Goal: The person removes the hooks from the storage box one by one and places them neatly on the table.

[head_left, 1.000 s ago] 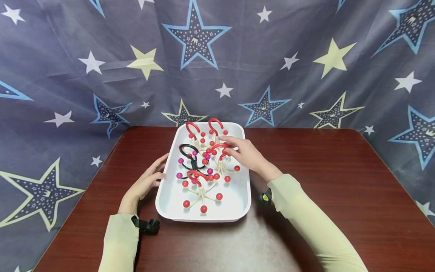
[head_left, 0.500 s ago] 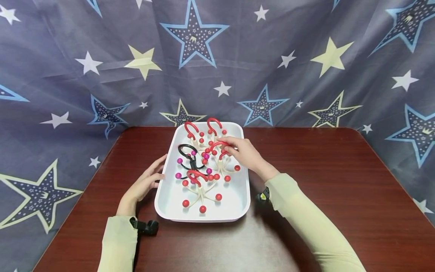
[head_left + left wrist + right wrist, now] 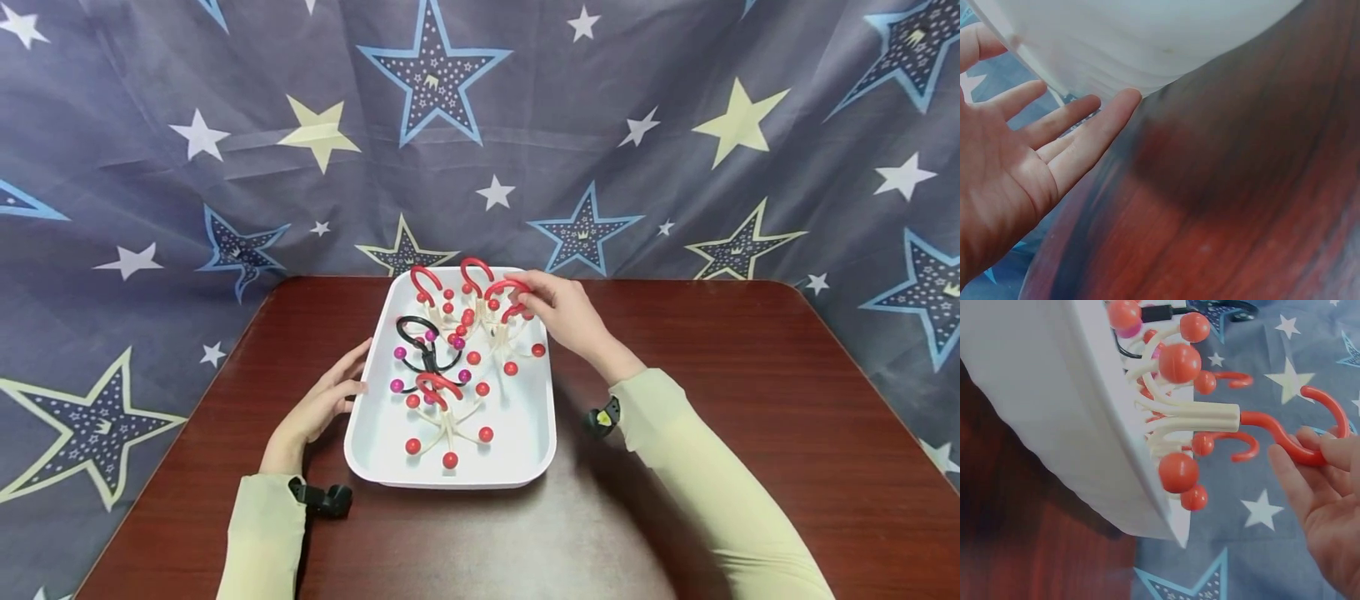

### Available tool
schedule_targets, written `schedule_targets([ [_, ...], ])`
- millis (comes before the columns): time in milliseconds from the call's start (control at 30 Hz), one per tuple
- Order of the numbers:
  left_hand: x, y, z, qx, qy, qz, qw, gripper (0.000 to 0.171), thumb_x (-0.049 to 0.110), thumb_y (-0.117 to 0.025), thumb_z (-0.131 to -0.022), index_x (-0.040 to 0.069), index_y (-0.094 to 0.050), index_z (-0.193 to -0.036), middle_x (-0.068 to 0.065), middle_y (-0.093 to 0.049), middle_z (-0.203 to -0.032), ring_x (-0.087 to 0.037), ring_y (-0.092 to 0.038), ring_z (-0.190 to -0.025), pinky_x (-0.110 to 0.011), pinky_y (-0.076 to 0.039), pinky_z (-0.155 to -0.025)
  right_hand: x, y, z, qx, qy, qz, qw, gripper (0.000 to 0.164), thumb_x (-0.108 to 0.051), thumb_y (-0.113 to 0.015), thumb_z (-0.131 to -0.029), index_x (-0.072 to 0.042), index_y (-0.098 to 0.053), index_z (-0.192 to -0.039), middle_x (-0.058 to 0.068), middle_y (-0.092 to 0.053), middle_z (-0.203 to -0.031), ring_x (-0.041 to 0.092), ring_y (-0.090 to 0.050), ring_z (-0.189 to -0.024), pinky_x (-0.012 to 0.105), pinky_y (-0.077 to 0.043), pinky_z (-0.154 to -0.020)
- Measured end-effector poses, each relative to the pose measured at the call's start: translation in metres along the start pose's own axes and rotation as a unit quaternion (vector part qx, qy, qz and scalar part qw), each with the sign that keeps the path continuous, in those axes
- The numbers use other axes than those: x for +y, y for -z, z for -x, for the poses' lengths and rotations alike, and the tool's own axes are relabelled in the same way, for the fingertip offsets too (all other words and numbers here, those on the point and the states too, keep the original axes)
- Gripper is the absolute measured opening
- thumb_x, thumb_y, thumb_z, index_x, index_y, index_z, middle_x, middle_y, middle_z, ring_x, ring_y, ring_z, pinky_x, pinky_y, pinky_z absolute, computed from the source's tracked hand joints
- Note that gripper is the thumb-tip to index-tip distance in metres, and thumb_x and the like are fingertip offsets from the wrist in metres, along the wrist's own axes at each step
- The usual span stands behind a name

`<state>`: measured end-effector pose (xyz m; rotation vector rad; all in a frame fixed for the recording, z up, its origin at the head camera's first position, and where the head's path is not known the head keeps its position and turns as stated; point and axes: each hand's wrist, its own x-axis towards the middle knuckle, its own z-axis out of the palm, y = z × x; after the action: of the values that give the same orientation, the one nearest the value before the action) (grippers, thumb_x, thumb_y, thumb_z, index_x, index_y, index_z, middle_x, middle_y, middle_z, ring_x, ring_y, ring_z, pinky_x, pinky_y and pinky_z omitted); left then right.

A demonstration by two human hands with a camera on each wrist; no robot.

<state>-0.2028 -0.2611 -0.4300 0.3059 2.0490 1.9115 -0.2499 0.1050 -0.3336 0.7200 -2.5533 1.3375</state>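
Observation:
In the head view my right hand [image 3: 566, 312] pinches the red hook handle of a claw massager [image 3: 501, 335] that has cream prongs and red ball tips. The right wrist view shows the fingers and thumb around this hook [image 3: 1300, 453], with the ball ends at the tray's rim level. My left hand [image 3: 322, 404] touches the left side of the white tray [image 3: 543, 433], its fingers extended along the outer wall. Inside the tray are a black massager [image 3: 429, 360] with magenta balls, a similar red-hooked one [image 3: 447, 425] in front, and two more red hooks [image 3: 426, 283] at the back.
The tray stands on a dark red-brown table [image 3: 697, 375], with tabletop on both sides and in front. A grey curtain [image 3: 525, 125] printed with stars hangs right behind the table. A black wrist camera [image 3: 330, 500] sits beside the left sleeve.
My right hand has moved up and to the right, raising the red-hooked massager away from the front one. The left hand stays at the tray's side.

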Motion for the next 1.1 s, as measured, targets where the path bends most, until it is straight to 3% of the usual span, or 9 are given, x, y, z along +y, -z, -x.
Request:
schedule_targets([
  [200,0.000,0.001,0.000,-0.004,-0.004,0.002,1.0000,0.066,0.005,-0.045,-0.089,0.019,-0.015,-0.147,-0.023,-0.024,-0.144,-0.012,-0.057,-0.101,-0.034,-0.052,-0.073,0.001,0.024,-0.004,0.027,0.000,0.000,1.000,0.037,-0.011,-0.059,-0.087,-0.019,-0.058,-0.123,0.005,-0.067,-0.101,0.015,-0.064,-0.087,0.027,-0.051,-0.076],
  [467,0.000,0.001,0.000,-0.006,-0.008,0.001,1.0000,0.066,0.007,-0.046,-0.090,0.019,-0.015,-0.147,-0.023,-0.024,-0.144,-0.011,-0.057,-0.100,-0.034,-0.052,-0.074,0.008,0.060,-0.008,0.100,-0.007,0.009,0.995,0.031,-0.010,-0.058,-0.088,-0.015,-0.062,-0.118,0.010,-0.068,-0.096,0.018,-0.066,-0.080,0.021,-0.052,-0.066],
  [567,-0.001,0.001,0.000,-0.004,-0.003,0.001,1.0000,0.066,0.008,-0.047,-0.089,0.021,-0.016,-0.147,-0.021,-0.024,-0.144,-0.010,-0.057,-0.100,-0.033,-0.052,-0.074,0.013,0.070,-0.007,0.110,-0.019,0.016,0.994,0.031,-0.009,-0.056,-0.089,-0.014,-0.061,-0.119,0.011,-0.068,-0.095,0.019,-0.066,-0.081,0.024,-0.052,-0.067],
  [733,-0.002,0.001,0.001,-0.001,0.001,0.000,1.0000,0.065,0.008,-0.047,-0.090,0.024,-0.018,-0.146,-0.019,-0.025,-0.145,-0.011,-0.057,-0.101,-0.033,-0.052,-0.075,0.023,0.080,-0.005,0.112,-0.043,0.013,0.993,0.032,-0.009,-0.055,-0.089,-0.012,-0.059,-0.121,0.013,-0.067,-0.096,0.014,-0.065,-0.081,0.031,-0.053,-0.069],
  [1000,-0.002,0.001,0.001,-0.002,-0.004,0.005,1.0000,0.066,0.009,-0.048,-0.090,0.024,-0.018,-0.146,-0.019,-0.023,-0.146,-0.012,-0.057,-0.102,-0.033,-0.052,-0.074,0.045,0.086,-0.005,0.125,-0.074,-0.025,0.989,0.034,-0.006,-0.054,-0.089,-0.009,-0.057,-0.123,0.020,-0.063,-0.098,0.022,-0.064,-0.087,0.028,-0.052,-0.069],
  [1100,-0.003,0.002,0.001,-0.003,-0.007,0.005,1.0000,0.066,0.009,-0.048,-0.090,0.023,-0.017,-0.146,-0.020,-0.023,-0.146,-0.012,-0.057,-0.101,-0.033,-0.052,-0.074,0.054,0.086,-0.004,0.125,-0.087,-0.028,0.988,0.033,-0.007,-0.055,-0.089,-0.008,-0.058,-0.122,0.020,-0.063,-0.100,0.015,-0.065,-0.084,0.029,-0.052,-0.071],
])
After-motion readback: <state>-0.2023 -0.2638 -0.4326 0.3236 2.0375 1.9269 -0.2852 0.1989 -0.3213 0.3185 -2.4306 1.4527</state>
